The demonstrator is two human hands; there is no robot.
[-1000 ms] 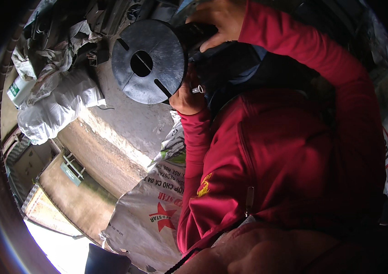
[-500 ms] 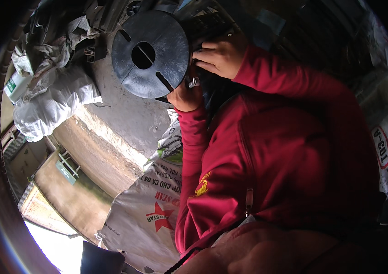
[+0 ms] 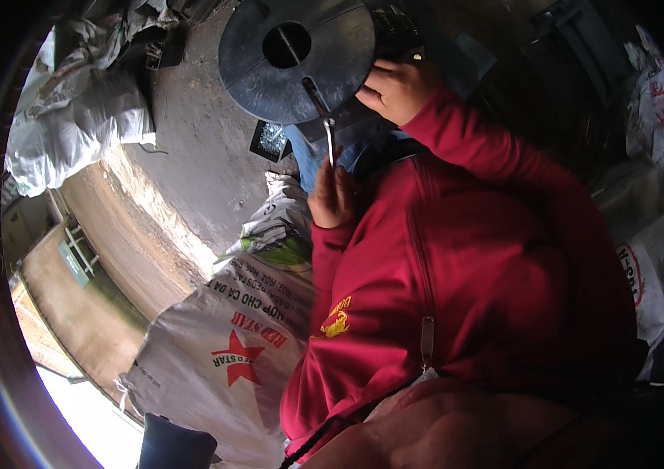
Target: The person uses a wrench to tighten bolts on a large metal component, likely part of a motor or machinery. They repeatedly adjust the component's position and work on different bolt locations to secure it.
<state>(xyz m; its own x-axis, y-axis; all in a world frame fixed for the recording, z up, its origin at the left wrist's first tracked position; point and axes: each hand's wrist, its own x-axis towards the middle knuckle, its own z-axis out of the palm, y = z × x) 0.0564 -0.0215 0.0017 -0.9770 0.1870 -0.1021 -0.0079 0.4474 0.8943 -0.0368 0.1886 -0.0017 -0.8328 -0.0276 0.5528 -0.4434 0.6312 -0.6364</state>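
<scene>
A round, dark grey metal disc [image 3: 340, 39] lies at the top middle, with a round hole at its centre and a slot cut towards its near edge. In my left hand [image 3: 332, 197] is a thin silver wrench [image 3: 330, 144], held upright by its lower end. The wrench's head reaches the near rim of the disc, by the slot; whether it sits on a bolt I cannot tell. My right hand [image 3: 404, 90] is closed at the disc's right rim, fingers bent against it. What lies beneath the disc is mostly hidden.
A small black tray [image 3: 272, 141] of shiny small metal parts stands on the grey floor [image 3: 191, 148] below the disc. Printed white sacks [image 3: 199, 344] lie near my left arm, and more sacks [image 3: 656, 266] at the right. White wrapped bundles [image 3: 82, 125] lie at the left.
My left hand has drawn back towards my body, and the wrench now shows at greater length. The view has shifted, bringing the tray of small parts into sight.
</scene>
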